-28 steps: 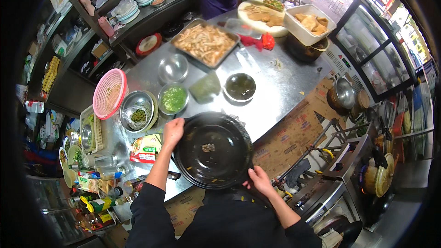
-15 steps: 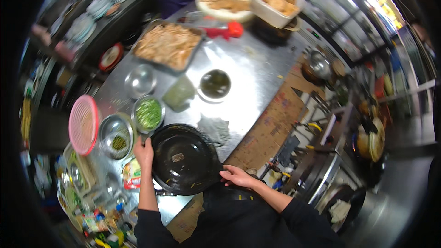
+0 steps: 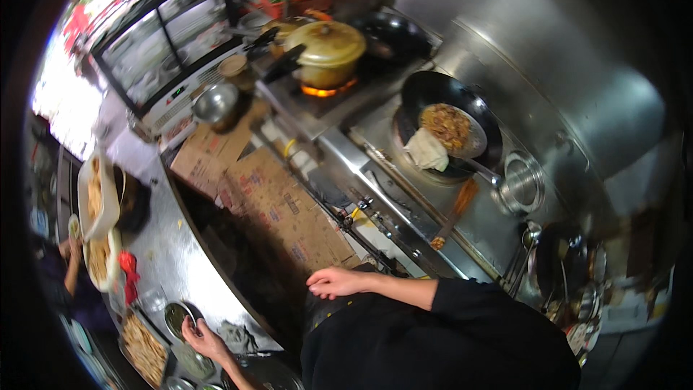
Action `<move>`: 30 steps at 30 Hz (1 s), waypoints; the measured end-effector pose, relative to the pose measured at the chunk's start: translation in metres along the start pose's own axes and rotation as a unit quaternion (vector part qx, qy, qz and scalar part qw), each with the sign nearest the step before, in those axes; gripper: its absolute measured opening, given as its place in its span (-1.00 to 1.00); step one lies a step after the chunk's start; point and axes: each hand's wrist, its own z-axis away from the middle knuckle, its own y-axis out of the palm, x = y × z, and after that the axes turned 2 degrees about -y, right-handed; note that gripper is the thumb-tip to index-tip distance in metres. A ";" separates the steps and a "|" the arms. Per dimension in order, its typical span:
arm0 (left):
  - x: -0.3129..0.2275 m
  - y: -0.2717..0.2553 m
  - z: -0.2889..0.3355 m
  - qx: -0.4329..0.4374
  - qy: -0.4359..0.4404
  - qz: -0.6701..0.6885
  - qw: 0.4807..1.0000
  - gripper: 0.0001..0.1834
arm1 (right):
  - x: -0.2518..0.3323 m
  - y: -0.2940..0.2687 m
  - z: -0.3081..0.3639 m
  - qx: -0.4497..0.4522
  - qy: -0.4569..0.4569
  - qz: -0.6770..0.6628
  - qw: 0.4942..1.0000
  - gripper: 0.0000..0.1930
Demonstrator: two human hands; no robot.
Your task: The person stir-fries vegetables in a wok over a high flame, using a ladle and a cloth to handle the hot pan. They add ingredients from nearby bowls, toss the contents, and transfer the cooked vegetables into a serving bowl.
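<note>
My left hand [image 3: 206, 339] reaches over the steel table at lower left, its thumb and fingers apart. Its fingertips are at the near rim of a small bowl [image 3: 177, 321] of dark green contents; whether they touch it I cannot tell. Below my left forearm, a large black pan [image 3: 271, 372] is partly cut off by the lower edge. A crumpled grey cloth [image 3: 236, 335] lies beside that arm. My right hand [image 3: 336, 283] is in front of my dark clothing, above the floor, fingers loosely curled in, nothing seen in them.
At right runs a stove with a lidded pot [image 3: 325, 50] over orange flame. A black wok [image 3: 415, 97] there holds a plate of brown food [image 3: 445, 127] and a folded cloth [image 3: 427, 150]. Cardboard [image 3: 281, 209] covers the floor. Another person's hand [image 3: 70, 247] shows at far left.
My view has swung right from the table to the stove. My left hand has left the black pan's rim for the small bowl. My right hand has come away from the pan and curled.
</note>
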 end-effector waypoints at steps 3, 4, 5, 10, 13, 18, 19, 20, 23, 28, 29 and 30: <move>-0.037 0.056 0.006 0.081 0.048 -0.002 0.996 -0.67 | -0.014 -0.057 0.076 -0.133 -0.002 -0.091 0.987 -0.64; -0.056 0.072 0.014 0.105 0.062 0.007 0.992 -0.67 | -0.023 -0.073 0.100 -0.173 0.002 -0.148 0.974 -0.66; -0.071 0.086 0.021 0.129 0.077 0.013 0.989 -0.67 | -0.034 -0.089 0.123 -0.209 0.007 -0.207 0.956 -0.67; -0.122 0.143 0.056 0.244 0.075 0.036 0.966 -0.70 | -0.082 -0.154 0.220 -0.372 -0.071 -0.409 0.830 -0.71; -0.117 0.165 0.072 0.270 0.059 0.049 0.960 -0.70 | -0.090 -0.180 0.244 -0.430 -0.087 -0.401 0.804 -0.73; -0.104 0.171 0.074 0.294 -0.109 0.058 0.948 -0.71 | -0.081 -0.176 0.221 -0.376 -0.080 -0.393 0.835 -0.73; -0.104 0.168 0.073 0.286 -0.159 0.070 0.942 -0.69 | -0.085 -0.172 0.210 -0.347 -0.083 -0.426 0.832 -0.74; -0.107 0.169 0.073 0.278 -0.229 0.119 0.925 -0.70 | -0.086 -0.164 0.203 -0.345 -0.068 -0.428 0.833 -0.73; -0.098 0.167 0.061 0.248 -0.329 0.214 0.886 -0.78 | -0.082 -0.136 0.178 -0.328 -0.013 -0.428 0.842 -0.73; -0.046 0.147 0.020 0.148 -0.418 0.330 0.833 -0.80 | -0.058 -0.095 0.144 -0.359 0.071 -0.408 0.836 -0.75; -0.032 0.141 0.015 0.115 -0.438 0.356 0.817 -0.81 | -0.052 -0.095 0.139 -0.331 0.068 -0.299 0.892 -0.71; -0.013 0.131 0.010 0.076 -0.449 0.371 0.809 -0.81 | -0.052 -0.095 0.138 -0.296 0.063 -0.188 0.934 -0.66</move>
